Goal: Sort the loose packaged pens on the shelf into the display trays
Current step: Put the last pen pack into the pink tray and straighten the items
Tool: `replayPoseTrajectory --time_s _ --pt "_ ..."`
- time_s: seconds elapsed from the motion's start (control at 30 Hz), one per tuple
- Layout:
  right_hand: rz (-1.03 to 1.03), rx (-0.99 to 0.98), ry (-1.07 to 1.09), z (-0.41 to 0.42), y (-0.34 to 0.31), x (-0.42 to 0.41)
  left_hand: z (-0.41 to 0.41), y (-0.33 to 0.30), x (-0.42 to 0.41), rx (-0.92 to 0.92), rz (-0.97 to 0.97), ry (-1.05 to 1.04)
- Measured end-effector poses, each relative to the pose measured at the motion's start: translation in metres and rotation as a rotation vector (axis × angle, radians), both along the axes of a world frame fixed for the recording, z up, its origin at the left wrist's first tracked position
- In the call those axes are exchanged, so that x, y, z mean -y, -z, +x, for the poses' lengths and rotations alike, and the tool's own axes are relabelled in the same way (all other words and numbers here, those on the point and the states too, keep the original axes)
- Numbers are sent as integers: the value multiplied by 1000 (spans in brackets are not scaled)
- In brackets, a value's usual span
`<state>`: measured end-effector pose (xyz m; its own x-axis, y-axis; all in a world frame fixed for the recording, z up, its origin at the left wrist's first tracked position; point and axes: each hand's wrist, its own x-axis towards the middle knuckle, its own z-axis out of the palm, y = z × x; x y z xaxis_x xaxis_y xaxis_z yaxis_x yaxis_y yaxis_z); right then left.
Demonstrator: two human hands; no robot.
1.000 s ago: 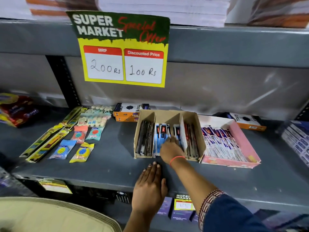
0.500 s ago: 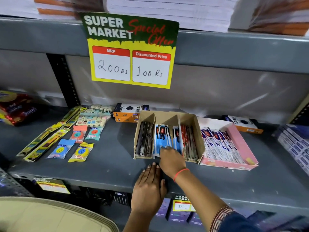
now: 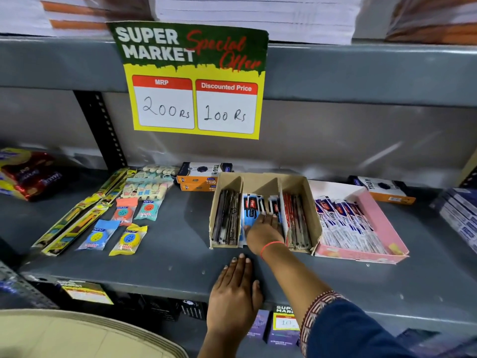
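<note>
A brown cardboard display tray [image 3: 311, 200] with three compartments stands on the grey shelf [image 3: 167, 259]. Dark packaged pens [image 3: 227, 218] fill its left compartment, blue packaged pens [image 3: 251, 206] the middle one, red packaged pens [image 3: 296, 218] the right one. My right hand [image 3: 265, 229] lies flat, palm down, on the blue pens at the front of the middle compartment. My left hand [image 3: 236, 293] rests flat on the shelf's front edge, fingers together, holding nothing. A pink tray [image 3: 382, 228] to the right holds white and blue pen packets [image 3: 343, 223].
Packaged erasers [image 3: 129, 239] and long yellow packets [image 3: 77, 218] lie on the shelf's left part. Orange and black Trio boxes [image 3: 204, 177] stand behind the trays. A price sign [image 3: 193, 81] hangs from the upper shelf. Blue boxes [image 3: 462, 215] sit at far right.
My right hand drew back to the tray's front edge half a second ago, then slid forward again onto the blue pens. The left hand stayed on the shelf edge.
</note>
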<state>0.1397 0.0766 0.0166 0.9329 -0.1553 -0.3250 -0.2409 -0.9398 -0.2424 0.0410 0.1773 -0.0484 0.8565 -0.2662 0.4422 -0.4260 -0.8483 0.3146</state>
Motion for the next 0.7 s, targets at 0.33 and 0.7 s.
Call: replayPoseTrajectory --time_s 0.33,0.7 --pt "99 227 -124 -2 -6 -5 -2 -2 1 11 -19 -2" --pt "38 133 -99 -2 -5 -2 0 1 -1 -19 29 2"
